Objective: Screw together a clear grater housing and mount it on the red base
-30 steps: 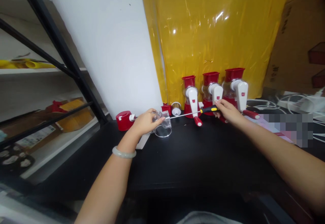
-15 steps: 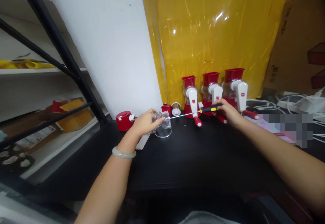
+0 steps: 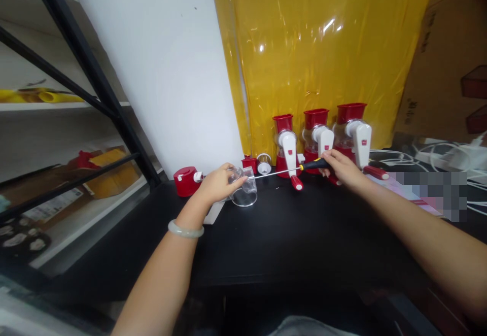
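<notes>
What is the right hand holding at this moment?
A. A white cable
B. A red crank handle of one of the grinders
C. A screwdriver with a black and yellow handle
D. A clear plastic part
C. The right hand grips the screwdriver by its black and yellow handle, its shaft pointing at the clear plastic part held by the left hand.

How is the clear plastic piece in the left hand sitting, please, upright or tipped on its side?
Tipped on its side: the clear plastic piece shows its round open rim toward the camera, held by the left hand on the black table.
</notes>
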